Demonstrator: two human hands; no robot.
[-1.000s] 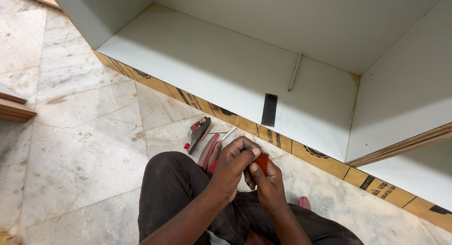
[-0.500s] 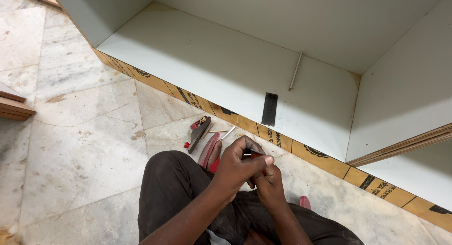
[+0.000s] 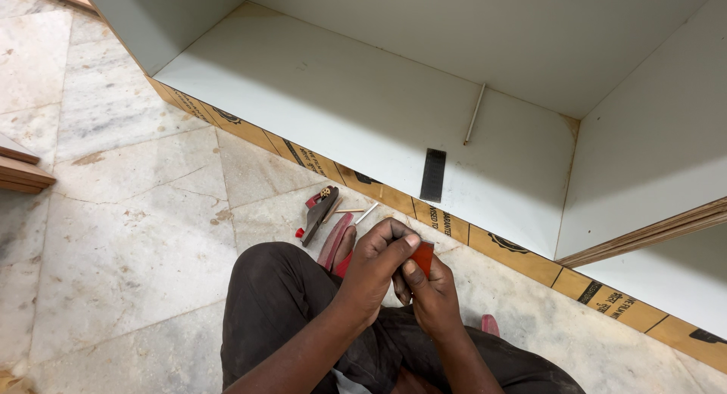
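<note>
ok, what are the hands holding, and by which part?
A small flat red object, pinched between both hands: left hand over its near end, right hand beneath. Only its far corner shows.

**Hidden and cut off**

The red block [image 3: 424,255] is mostly covered by the left hand [image 3: 376,267] and right hand [image 3: 429,297]; its shape stays unclear. The cabinet [image 3: 363,106] runs past the top edge. The wooden boards [image 3: 21,172] are cut at the left edge.

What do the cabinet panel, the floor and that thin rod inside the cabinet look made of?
Cabinet panel: likely plywood, smooth pale grey laminate face, bare tan printed edge. Floor: polished whitish stone tiles, probably marble, veined with visible joints. Thin rod: pale and straight, possibly metal; too small to tell.
</note>
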